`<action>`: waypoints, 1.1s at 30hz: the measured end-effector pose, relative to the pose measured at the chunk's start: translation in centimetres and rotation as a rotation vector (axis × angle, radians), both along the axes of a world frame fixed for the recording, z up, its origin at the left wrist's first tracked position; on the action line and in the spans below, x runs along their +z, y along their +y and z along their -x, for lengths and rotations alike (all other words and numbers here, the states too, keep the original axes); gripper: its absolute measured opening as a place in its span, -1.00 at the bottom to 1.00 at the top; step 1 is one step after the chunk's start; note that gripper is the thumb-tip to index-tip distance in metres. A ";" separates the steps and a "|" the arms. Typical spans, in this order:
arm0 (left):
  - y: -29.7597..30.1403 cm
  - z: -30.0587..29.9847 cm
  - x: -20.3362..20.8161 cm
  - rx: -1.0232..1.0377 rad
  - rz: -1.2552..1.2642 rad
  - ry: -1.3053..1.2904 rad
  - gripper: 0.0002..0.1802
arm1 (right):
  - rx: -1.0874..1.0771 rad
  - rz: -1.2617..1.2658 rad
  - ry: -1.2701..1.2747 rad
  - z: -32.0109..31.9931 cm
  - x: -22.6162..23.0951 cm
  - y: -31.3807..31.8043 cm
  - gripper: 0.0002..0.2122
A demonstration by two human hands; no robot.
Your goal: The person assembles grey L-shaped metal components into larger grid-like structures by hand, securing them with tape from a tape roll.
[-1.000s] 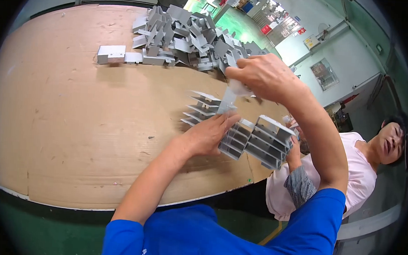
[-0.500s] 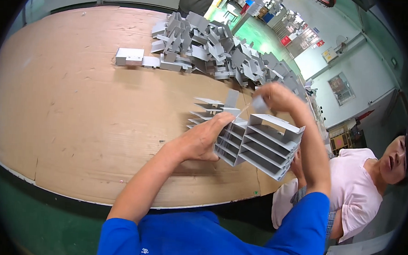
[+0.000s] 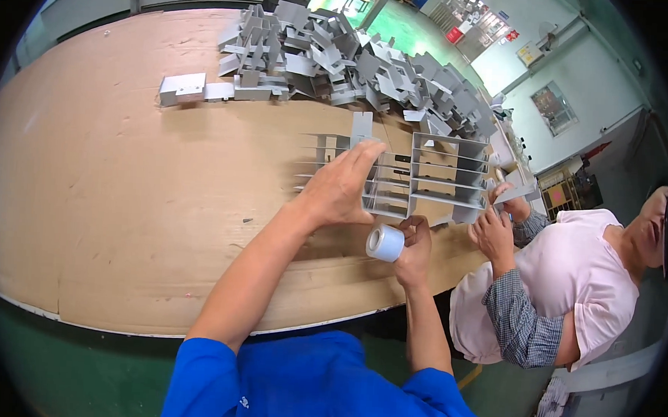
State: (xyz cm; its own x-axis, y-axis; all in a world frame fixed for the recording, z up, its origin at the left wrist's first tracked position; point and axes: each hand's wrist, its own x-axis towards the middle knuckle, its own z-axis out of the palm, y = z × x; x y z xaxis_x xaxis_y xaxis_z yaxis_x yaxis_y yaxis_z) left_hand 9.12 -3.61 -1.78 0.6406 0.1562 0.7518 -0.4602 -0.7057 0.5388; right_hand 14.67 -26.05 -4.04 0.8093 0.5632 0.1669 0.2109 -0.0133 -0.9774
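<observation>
From the head view, looking down: the left hand (image 3: 343, 186) lies flat, fingers spread and stretched forward, pressed against the near side of a stack of grey metal brackets (image 3: 419, 175) that sits on the desk (image 3: 108, 197). The hand's grip is loose and wide here, palm on the stack, closing round nothing.

Just below it, the right hand (image 3: 415, 247) has its grip curled tight round a roll of tape (image 3: 385, 243), pale blue-white, its round face turned toward the camera. The roll hangs at the lower near edge of the bracket stack, close beside it; whether it touches the metal I cannot tell.

The stack itself shows as a row of thin grey plates with gaps between them, standing about mid-desk, toward the right-hand edge. One upright tab sticks up from its top left.

Farther back, along the far edge of the desk, there's a big loose heap of grey metal parts (image 3: 342, 58), tumbled over one another. Left of the heap, a single folded grey piece (image 3: 183, 89) lies by itself, well apart from the stack.

On the right, a co-worker in a pink top (image 3: 564, 288) with checked sleeves leans in at the desk's edge. That person's hand (image 3: 493, 232) is raised just beside the right end of the stack, fingers bent.
</observation>
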 end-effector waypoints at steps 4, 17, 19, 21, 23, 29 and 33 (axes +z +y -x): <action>-0.6 0.3 -0.1 0.001 -0.031 0.046 0.15 | -0.004 0.036 -0.074 1.9 0.5 0.5 -0.62; -0.1 3.2 -1.2 -0.182 -0.198 0.286 0.06 | 0.199 0.736 -1.717 2.2 18.8 8.7 -0.89; -0.7 3.7 -0.2 -0.187 -0.171 0.317 0.07 | 0.264 0.863 -1.792 -1.5 20.8 10.6 -0.87; -0.3 3.8 -0.5 -0.185 -0.061 0.116 0.07 | 0.369 0.980 -1.709 -2.8 22.5 11.7 -0.85; 0.2 3.7 -0.7 -0.209 -0.053 0.114 0.06 | 0.440 1.037 -1.685 -4.9 24.3 12.3 -0.84; 0.4 5.0 -1.5 -0.273 -0.061 0.049 0.05 | 0.698 1.181 -1.702 -6.7 24.6 14.3 -0.82; 0.8 5.8 -1.8 -0.225 -0.086 0.012 0.07 | 0.789 1.087 -1.289 -10.6 21.8 14.5 -0.78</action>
